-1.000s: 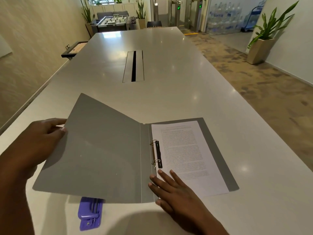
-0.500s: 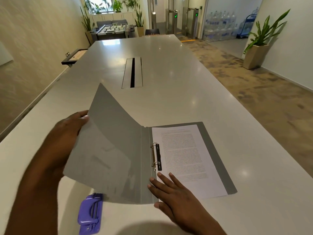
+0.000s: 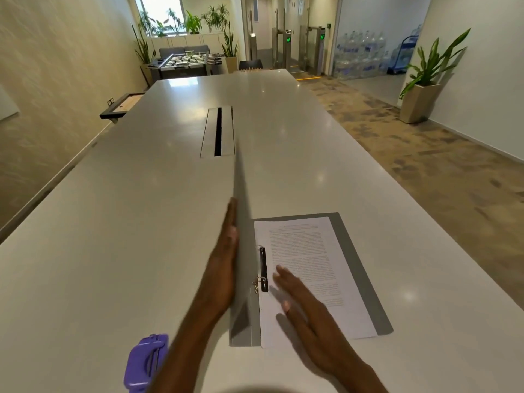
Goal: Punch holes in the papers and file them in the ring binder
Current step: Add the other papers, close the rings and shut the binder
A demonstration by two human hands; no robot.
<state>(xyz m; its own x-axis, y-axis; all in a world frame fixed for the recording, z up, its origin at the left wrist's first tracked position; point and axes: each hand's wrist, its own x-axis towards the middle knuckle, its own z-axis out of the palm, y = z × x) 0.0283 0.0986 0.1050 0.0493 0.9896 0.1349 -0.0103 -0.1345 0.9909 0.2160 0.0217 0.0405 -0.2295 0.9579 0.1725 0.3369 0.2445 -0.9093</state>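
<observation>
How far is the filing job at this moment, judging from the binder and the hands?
Done: the white printed papers lie on the metal rings of the grey ring binder. In hand: the left hand, flat, pushes the grey front cover, which stands about upright; the right hand hovers open over the papers. Left: lowering the cover shut. The purple hole punch sits aside on the white table.

The printed text on the paper (image 3: 309,268) in the binder is too small to read.
</observation>
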